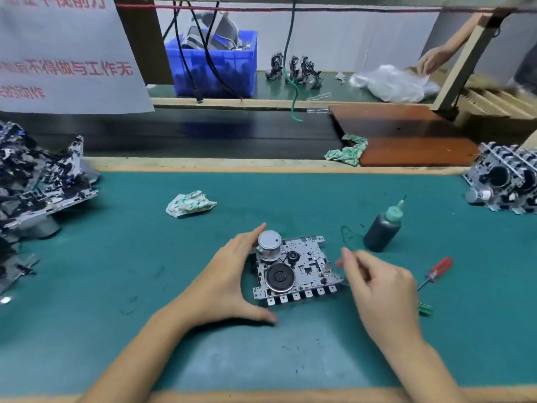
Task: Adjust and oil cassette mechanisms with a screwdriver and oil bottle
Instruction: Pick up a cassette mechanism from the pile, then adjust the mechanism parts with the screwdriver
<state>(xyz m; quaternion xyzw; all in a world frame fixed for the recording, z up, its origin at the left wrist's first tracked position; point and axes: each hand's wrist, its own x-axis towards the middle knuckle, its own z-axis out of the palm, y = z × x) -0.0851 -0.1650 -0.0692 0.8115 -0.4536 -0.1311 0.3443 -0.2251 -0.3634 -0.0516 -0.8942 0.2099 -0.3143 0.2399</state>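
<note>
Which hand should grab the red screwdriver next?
Probably the right hand. It holds nothing and hovers beside the screwdriver on the mat's right side. The left hand is busy steadying the mechanism.

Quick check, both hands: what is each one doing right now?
Left hand: open, fingers and thumb bracing the silver metal cassette mechanism.
Right hand: blurred, fingers loosely curled beside the mechanism; grip cannot be told.
</note>
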